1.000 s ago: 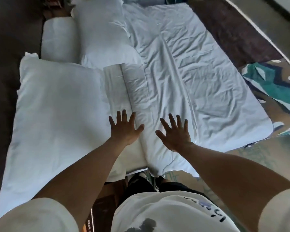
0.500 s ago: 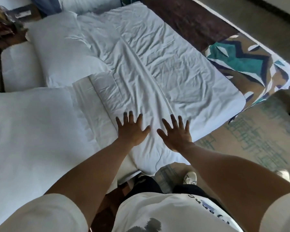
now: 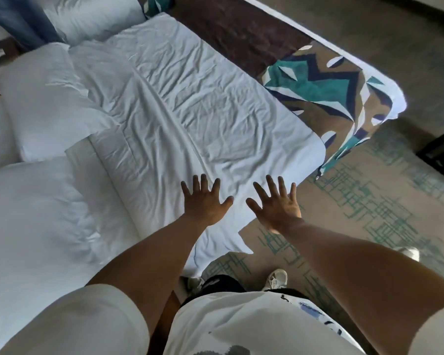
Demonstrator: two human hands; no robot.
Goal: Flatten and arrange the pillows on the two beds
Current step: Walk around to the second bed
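Left hand (image 3: 203, 204) flat on wrinkled duvet (image 3: 190, 111); right hand (image 3: 276, 203) spread at edge.

Bed (image 3: 241, 42) with pillows (image 3: 49, 98), rumpled duvet (image 3: 203, 111).

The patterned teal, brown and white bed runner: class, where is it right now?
In the head view, the patterned teal, brown and white bed runner lies upper right, across the bed's foot, beside the wrinkled white duvet and above the patterned carpet.

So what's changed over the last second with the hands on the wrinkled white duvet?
Both open hands slid right along the wrinkled white duvet toward its edge: the left hand lies flat on it, the right hand now reaches past the edge over the carpet. Nothing gripped. The white pillows stayed put.
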